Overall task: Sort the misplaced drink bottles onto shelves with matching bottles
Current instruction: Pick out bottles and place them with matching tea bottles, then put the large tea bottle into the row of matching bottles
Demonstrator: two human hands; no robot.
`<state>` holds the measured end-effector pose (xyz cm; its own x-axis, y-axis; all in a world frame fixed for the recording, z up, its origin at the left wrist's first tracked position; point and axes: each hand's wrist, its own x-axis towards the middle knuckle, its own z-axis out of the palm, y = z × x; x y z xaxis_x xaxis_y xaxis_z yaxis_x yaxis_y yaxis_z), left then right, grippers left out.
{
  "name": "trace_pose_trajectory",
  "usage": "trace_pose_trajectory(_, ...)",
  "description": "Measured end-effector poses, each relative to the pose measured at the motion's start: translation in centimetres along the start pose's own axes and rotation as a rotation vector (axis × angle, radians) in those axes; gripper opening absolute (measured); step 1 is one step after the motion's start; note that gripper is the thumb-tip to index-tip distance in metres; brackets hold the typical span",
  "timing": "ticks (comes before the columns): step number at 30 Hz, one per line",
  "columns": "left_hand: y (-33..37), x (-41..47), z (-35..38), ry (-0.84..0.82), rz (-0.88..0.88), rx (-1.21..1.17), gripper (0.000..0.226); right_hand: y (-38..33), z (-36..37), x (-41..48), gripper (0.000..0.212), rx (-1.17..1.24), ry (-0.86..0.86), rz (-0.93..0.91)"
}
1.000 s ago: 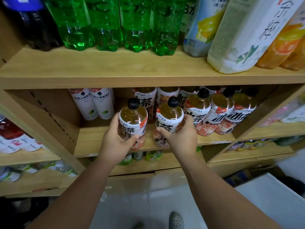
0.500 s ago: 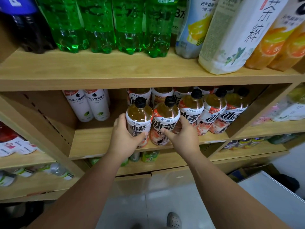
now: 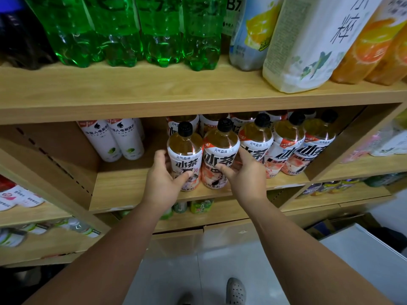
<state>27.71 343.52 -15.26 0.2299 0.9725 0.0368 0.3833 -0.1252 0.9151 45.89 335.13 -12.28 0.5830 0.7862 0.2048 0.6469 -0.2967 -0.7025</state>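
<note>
Two amber tea bottles with black caps and white-and-peach labels stand side by side on the middle shelf (image 3: pixel 132 192). My left hand (image 3: pixel 164 180) grips the left tea bottle (image 3: pixel 184 150) from its left side, thumb across the label. My right hand (image 3: pixel 244 175) grips the right tea bottle (image 3: pixel 220 148) from its right side. Both bottles stand upright and touch each other, at the left end of a row of matching tea bottles (image 3: pixel 286 146). More of the same stand behind them.
Two white bottles (image 3: pixel 123 139) stand at the back left of the same shelf. Above, green soda bottles (image 3: pixel 136 31), a pale tea bottle (image 3: pixel 308 45) and orange juice bottles (image 3: pixel 365 47) fill the top shelf. Lower shelves hold more bottles. A white box (image 3: pixel 363 260) sits on the floor at right.
Both hands have pushed the two tea bottles back and to the right onto the shelf. The bottles now stand together against the matching row.
</note>
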Motion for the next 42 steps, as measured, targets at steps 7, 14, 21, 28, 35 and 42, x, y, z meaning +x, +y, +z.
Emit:
trace_pose_trajectory(7,0.4,1.3,0.3,0.039,-0.009,0.062,0.076,-0.2,1.3,0.0,0.062,0.046,0.02,0.055)
trace_pose_trajectory(14,0.2,1.0,0.2,0.015,-0.028,0.068,0.074,-0.1,1.3,0.0,0.043,0.034,0.008,0.128)
trace_pose_trajectory(21,2.7,-3.1,-2.2,0.189,0.128,0.162,0.074,-0.9,-3.1,-1.3,0.035,0.036,0.11,0.015)
trace_pose_trajectory(28,13.0,-5.2,-2.2,0.185,0.66,0.026,0.041,-4.5,-12.2,-1.9,0.014,0.252,0.524,-0.163)
trace_pose_trajectory(35,24.7,-2.6,-1.1,0.081,0.699,0.031,0.061,-8.0,-19.2,3.5,0.049,0.237,0.49,-0.14)
trace_pose_trajectory(42,27.6,0.8,2.2,-0.06,0.548,0.059,0.079,-9.6,-21.0,4.8,0.057,0.289,0.284,-0.074)
